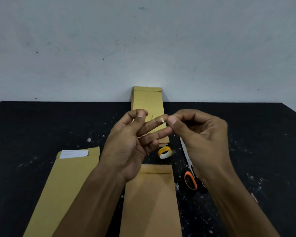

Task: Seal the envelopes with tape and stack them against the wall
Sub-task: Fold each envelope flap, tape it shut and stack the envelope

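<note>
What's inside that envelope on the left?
A white paper sticks out of the open top of the left envelope. Only its top edge shows; the rest is hidden inside, and the left hand's arm covers the envelope's lower right part.

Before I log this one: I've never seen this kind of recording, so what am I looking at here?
This single picture comes from a camera worn on a person's head, looking down at their two bare hands; there is no robot. The left hand and right hand pinch a small clear tape strip between them above a black table. On it lie a closed envelope, an open envelope showing white paper, a tape roll and orange-handled scissors. A stack of envelopes leans against the wall.
</note>
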`<action>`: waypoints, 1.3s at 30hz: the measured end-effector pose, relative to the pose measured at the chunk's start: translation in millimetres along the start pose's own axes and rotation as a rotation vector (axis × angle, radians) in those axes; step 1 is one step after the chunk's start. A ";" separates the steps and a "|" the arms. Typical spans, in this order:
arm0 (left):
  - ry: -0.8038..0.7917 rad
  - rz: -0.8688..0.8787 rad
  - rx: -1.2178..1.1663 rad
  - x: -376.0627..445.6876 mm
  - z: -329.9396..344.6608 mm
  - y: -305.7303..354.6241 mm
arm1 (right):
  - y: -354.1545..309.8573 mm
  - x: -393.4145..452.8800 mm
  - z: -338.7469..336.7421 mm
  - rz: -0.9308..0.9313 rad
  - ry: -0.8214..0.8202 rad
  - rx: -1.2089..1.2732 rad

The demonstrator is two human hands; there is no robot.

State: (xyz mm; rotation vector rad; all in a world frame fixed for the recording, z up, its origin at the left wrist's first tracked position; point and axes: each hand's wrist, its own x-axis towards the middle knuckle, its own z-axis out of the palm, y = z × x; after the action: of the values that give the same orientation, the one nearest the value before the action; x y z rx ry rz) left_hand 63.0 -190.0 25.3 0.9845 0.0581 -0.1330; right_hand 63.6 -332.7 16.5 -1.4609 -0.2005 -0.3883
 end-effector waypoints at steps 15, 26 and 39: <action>0.491 0.293 0.489 -33.8 -43.3 -50.7 | 26.7 -41.5 -2.5 0.350 0.025 -0.439; 0.505 0.580 0.933 -27.6 -68.9 -80.3 | 54.2 -53.1 5.2 0.155 -0.017 -0.846; 0.470 0.586 1.098 -27.9 -73.7 -88.5 | 65.0 -57.7 7.6 0.146 -0.046 -0.900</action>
State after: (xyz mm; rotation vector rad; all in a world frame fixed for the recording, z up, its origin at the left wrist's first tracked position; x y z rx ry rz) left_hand 24.0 -174.5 -85.6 2.0675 0.1294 0.6817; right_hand 35.6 -313.4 -63.9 -2.3546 0.0653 -0.3374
